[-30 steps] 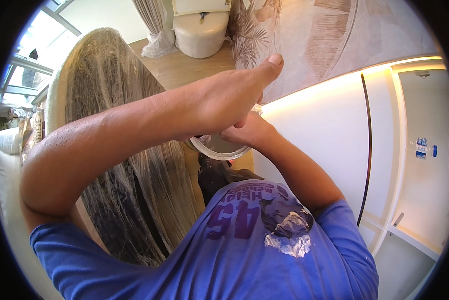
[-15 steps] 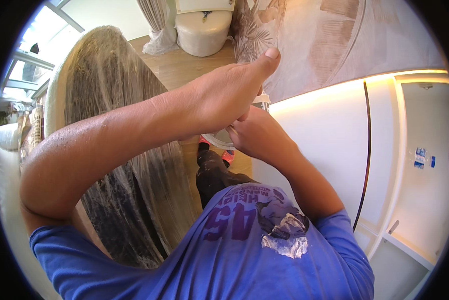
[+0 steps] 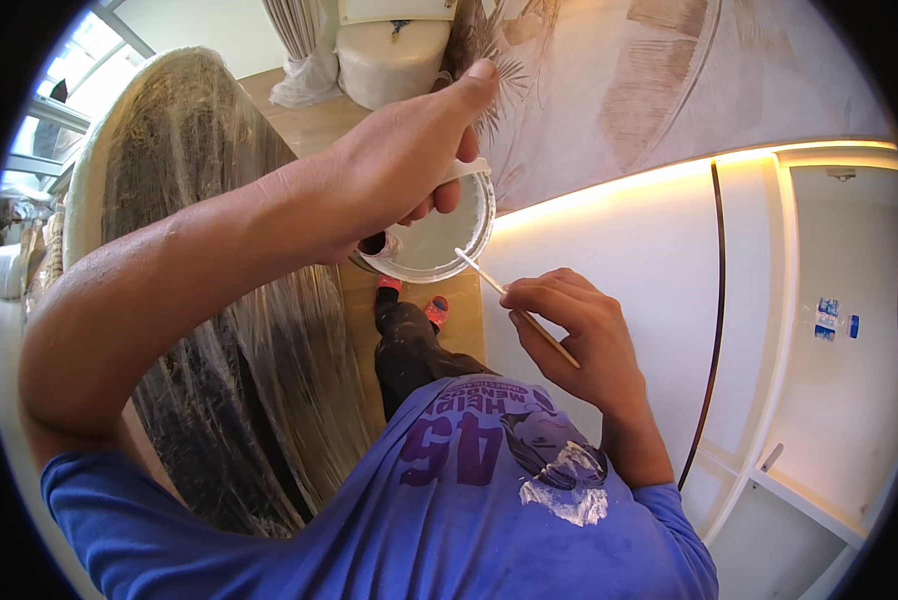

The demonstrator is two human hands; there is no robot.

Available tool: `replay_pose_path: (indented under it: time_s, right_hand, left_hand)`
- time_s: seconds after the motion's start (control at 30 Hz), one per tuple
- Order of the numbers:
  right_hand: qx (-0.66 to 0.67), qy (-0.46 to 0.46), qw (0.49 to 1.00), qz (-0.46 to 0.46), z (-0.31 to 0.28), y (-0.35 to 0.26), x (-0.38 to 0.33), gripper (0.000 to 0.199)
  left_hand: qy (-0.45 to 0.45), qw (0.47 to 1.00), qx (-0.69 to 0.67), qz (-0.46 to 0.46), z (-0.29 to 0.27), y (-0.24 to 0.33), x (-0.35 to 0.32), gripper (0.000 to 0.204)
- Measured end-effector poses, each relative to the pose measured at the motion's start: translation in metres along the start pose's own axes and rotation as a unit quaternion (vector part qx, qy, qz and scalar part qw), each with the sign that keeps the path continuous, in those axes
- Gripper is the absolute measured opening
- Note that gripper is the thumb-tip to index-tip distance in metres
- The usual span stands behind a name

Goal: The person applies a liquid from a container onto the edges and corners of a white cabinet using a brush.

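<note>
My left hand [image 3: 419, 165], fingers curled over the near-left rim, grips a round white tub [image 3: 486, 215] in front of me. Pale material shows inside the tub. Beside those fingers is a small dark-ended piece [image 3: 374, 243] that I cannot make out. My right hand [image 3: 579, 335] pinches a thin paintbrush [image 3: 549, 338] with a wooden handle. Its whitened tip meets the tub's right inner edge.
To the left stands a tall, rounded piece wrapped in clear plastic film [image 3: 199, 160]. White cabinet fronts [image 3: 609, 260] with a lit ledge run along the right, beside an open shelf holding a plastic bottle [image 3: 827, 318]. A covered seat [image 3: 389, 65] stands ahead.
My right hand has drawn back toward me and right, bringing the brush into sight. My left hand and the tub have shifted left, and more of the tub shows.
</note>
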State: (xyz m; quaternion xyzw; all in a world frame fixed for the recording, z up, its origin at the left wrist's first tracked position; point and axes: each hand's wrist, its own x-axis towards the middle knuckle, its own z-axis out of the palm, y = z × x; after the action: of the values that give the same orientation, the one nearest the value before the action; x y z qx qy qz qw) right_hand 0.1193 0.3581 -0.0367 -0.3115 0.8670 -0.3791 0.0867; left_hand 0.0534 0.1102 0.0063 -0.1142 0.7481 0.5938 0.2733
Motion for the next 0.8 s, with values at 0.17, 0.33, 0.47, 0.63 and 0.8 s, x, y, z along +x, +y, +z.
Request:
replay_pose_path:
  time_s: [0.17,0.33,0.47,0.63,0.8]
  right_hand:
    - [0.042,0.002,0.997,0.071,-0.011,-0.003,-0.008,0.019]
    - [0.131,0.062,0.98,0.134,-0.001,0.017,-0.017,0.013]
    - [0.192,0.055,0.974,0.105,-0.005,0.021,-0.031,0.01]
    - [0.269,0.12,0.951,0.091,-0.013,0.022,-0.042,0.012]
    - [0.29,0.044,0.945,0.141,-0.001,0.04,-0.054,0.018]
  left_hand:
    - [0.0,1.0,-0.018,-0.017,-0.003,-0.007,0.0,0.068]
    - [0.004,0.993,-0.102,-0.05,0.015,-0.01,0.005,0.063]
    - [-0.004,0.995,-0.098,-0.001,0.009,-0.019,0.001,0.061]
    - [0.009,0.996,-0.085,0.006,0.021,-0.008,-0.012,0.063]
    - [0.012,0.994,-0.112,0.016,0.023,-0.01,-0.016,0.063]
